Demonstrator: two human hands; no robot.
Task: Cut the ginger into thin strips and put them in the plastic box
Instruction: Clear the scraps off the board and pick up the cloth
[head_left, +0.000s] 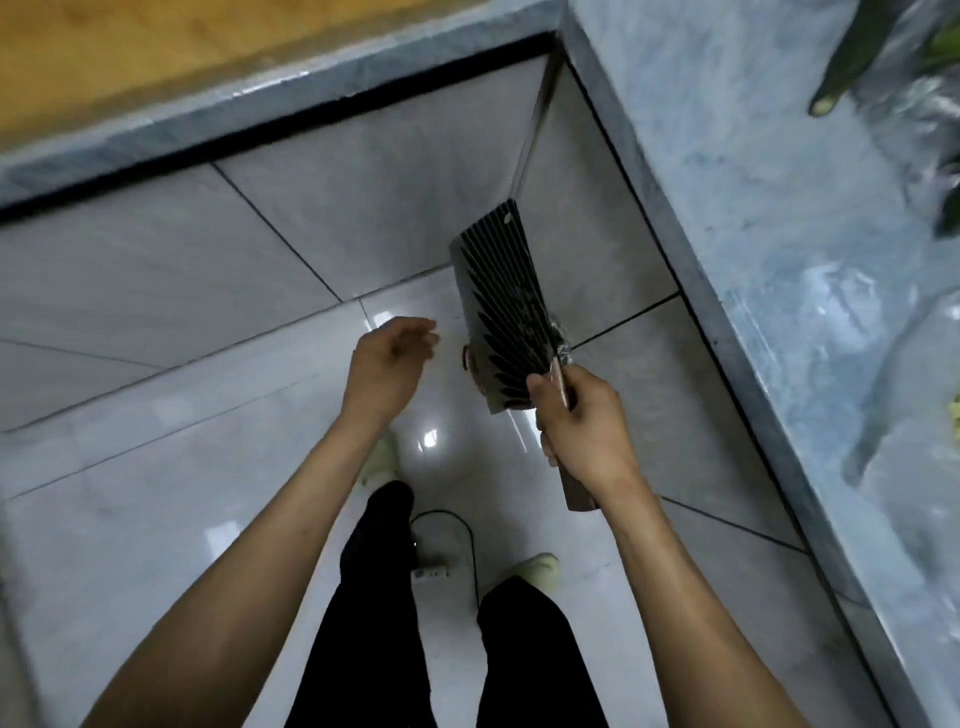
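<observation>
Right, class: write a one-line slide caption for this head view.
Right hand grips a cleaver above the tiled floor; left hand open, empty.

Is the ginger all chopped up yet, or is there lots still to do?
Nothing looks done yet: no ginger or plastic box shows. In hand, the right hand grips a cleaver held over the floor, away from the counter. The left hand holds nothing. Cutting the strips and boxing them are all still left.
</observation>
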